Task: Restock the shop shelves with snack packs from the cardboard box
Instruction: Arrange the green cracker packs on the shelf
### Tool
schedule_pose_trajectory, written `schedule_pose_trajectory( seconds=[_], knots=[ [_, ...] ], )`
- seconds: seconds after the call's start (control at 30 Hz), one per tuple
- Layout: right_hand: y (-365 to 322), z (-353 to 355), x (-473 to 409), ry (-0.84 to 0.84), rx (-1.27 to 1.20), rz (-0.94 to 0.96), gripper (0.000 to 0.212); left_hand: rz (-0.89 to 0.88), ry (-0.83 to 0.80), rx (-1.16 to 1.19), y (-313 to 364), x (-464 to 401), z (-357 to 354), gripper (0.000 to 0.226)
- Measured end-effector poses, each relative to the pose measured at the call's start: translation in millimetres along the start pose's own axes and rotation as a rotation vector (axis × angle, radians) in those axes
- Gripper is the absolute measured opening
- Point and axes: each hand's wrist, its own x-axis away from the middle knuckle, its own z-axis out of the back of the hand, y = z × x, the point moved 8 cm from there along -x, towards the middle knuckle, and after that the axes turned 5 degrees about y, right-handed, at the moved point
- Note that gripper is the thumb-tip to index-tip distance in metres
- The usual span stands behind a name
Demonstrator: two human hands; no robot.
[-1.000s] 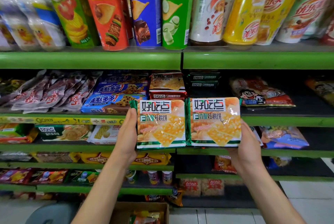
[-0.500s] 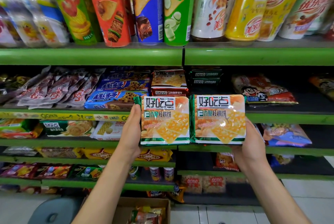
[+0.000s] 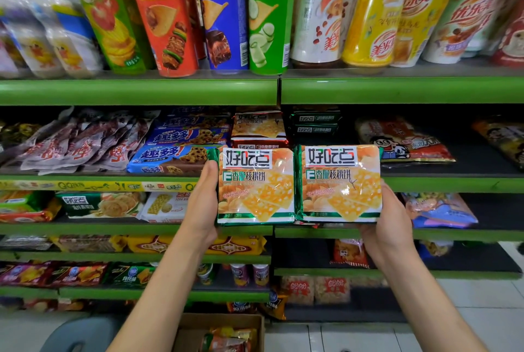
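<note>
I hold two green-edged walnut cracker packs side by side in front of the shelves. My left hand [image 3: 202, 204] grips the left cracker pack [image 3: 256, 185] along its left edge. My right hand [image 3: 392, 224] grips the right cracker pack [image 3: 341, 184] from below and at its right side. Both packs hang at the level of the second green shelf [image 3: 453, 184], just below a stack of the same green packs [image 3: 314, 123] lying at the back of that shelf. The cardboard box [image 3: 224, 330] stands on the floor between my forearms, with some packs inside.
Crisp tubes [image 3: 167, 14] and milk-tea cups [image 3: 368, 14] fill the top shelf. Blue cookie packs [image 3: 173, 153] and a red-edged cracker stack [image 3: 258, 127] lie left of the green stack. A red snack bag [image 3: 402, 141] lies to the right. A grey stool [image 3: 82, 334] stands at lower left.
Both hands have lifted the two packs slightly, toward the second shelf. The grip on each pack is unchanged.
</note>
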Motion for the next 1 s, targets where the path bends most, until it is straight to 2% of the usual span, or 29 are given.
schedule_pose_trajectory(
  seconds=[0.1,0.2,0.37,0.53,0.6,0.67,0.73,0.8,0.87,0.93,1.0],
  knots=[
    [-0.8,0.2,1.6,-0.016,-0.018,-0.004,0.034,0.009,0.015,0.004,-0.4,-0.2,0.6,0.068],
    [0.2,1.7,4.3,-0.016,-0.042,-0.017,0.036,0.015,-0.052,0.005,0.2,3.8,-7.1,0.052],
    [3.9,0.3,10.4,-0.045,-0.125,-0.048,0.041,0.009,-0.077,-0.007,5.2,10.6,-12.7,0.072],
    [-12.1,4.8,11.6,-0.040,-0.184,-0.001,0.024,-0.074,-0.054,-0.108,17.6,5.4,-18.7,0.043],
    [-17.7,6.5,9.0,-0.034,-0.218,-0.008,0.018,-0.086,-0.025,-0.143,19.2,4.7,-20.0,0.052],
    [-20.0,1.2,7.7,-0.052,-0.215,-0.026,0.021,-0.092,-0.026,-0.187,16.8,4.1,-25.7,0.060],
    [-17.1,-10.9,9.5,-0.090,-0.125,-0.051,0.026,-0.066,-0.047,-0.185,12.2,6.9,-37.8,0.066],
    [-10.2,-23.5,13.0,-0.117,-0.034,-0.073,0.042,-0.033,-0.058,-0.208,7.9,11.1,-52.3,0.070],
    [-4.8,-31.2,15.2,-0.123,0.025,-0.077,0.036,0.009,-0.064,-0.235,3.6,15.7,-65.6,0.070],
    [-1.1,-35.2,15.8,-0.140,0.065,-0.094,0.028,0.049,-0.131,-0.189,-3.5,16.7,-81.7,0.053],
    [2.0,-37.2,14.8,-0.157,0.080,-0.126,0.029,0.081,-0.190,-0.147,-8.8,17.3,-98.0,0.038]
  ],
)
